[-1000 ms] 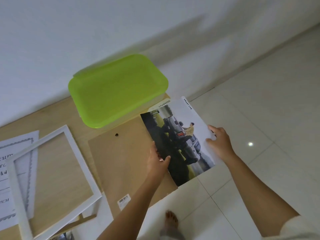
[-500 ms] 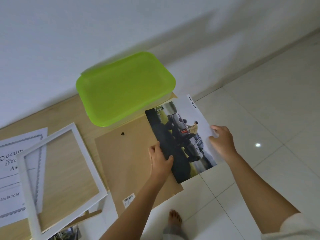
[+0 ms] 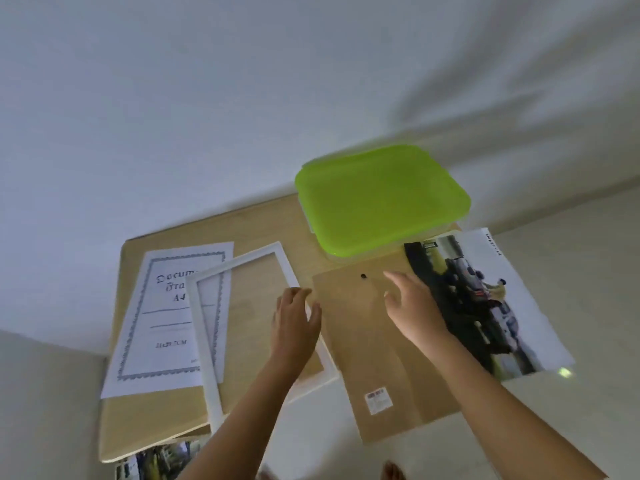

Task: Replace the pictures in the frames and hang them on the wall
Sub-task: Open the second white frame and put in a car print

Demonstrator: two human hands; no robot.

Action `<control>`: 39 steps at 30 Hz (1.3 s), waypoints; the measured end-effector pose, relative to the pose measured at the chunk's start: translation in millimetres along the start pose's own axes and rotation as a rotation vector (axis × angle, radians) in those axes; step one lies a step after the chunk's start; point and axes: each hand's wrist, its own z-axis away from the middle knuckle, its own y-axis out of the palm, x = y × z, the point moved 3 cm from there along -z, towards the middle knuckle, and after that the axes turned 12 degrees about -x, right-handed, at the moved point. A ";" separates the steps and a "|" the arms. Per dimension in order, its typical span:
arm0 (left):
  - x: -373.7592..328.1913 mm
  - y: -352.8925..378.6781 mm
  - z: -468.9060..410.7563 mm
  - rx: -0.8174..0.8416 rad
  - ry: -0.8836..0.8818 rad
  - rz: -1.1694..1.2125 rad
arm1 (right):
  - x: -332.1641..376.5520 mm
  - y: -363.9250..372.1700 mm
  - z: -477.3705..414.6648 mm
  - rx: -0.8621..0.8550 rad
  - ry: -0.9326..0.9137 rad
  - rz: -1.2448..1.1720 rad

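A white picture frame (image 3: pixel 242 265) lies flat on the small wooden table (image 3: pixel 263 216). My left hand (image 3: pixel 294 320) is over its right edge, fingers relaxed, holding nothing that I can see. A brown backing board (image 3: pixel 377 368) lies to the right, sticking out past the table's front. My right hand (image 3: pixel 412 306) hovers open over the board. The car picture (image 3: pixel 485 303) lies at the right, overlapping the board and hanging over the table's edge. Neither hand holds it. A certificate sheet (image 3: pixel 166 317) lies at the left, partly under the frame.
A lime-green plastic lid (image 3: pixel 381 199) covers a box at the table's back right, against the white wall. Another printed picture (image 3: pixel 156 462) shows below the table's front left corner. My bare foot (image 3: pixel 393 472) is on the tiled floor.
Both hands have let go of the car picture, which now lies at the right. They moved left, the left hand to the frame's edge and the right over the board. The camera swung left.
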 end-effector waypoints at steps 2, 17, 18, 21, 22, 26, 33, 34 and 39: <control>53.2 -41.1 -11.0 -0.081 -0.083 -0.032 | 49.6 44.5 10.5 0.051 -0.073 -0.023; 292.7 -156.3 2.3 -0.021 -0.503 -0.159 | 211.6 245.6 93.4 0.256 -0.418 0.093; 296.0 -154.1 1.9 -0.004 -0.501 -0.135 | 210.9 248.2 93.6 0.241 -0.422 0.118; 301.7 -150.2 1.5 0.035 -0.516 0.048 | 209.9 251.8 92.9 0.192 -0.446 0.164; 303.1 -150.6 2.4 0.035 -0.527 0.110 | 209.8 252.4 92.1 0.186 -0.453 0.182; 304.8 -153.5 8.6 0.015 -0.544 0.220 | 210.4 250.1 83.9 0.144 -0.447 0.222; 312.7 -157.4 23.2 -0.012 -0.599 0.293 | 211.8 253.4 64.1 0.194 -0.383 0.268; 314.2 -158.5 24.7 -0.011 -0.608 0.286 | 212.4 253.7 62.2 0.194 -0.376 0.266; 314.3 -166.4 28.3 -0.050 -0.637 0.314 | 216.1 255.1 54.2 0.196 -0.338 0.253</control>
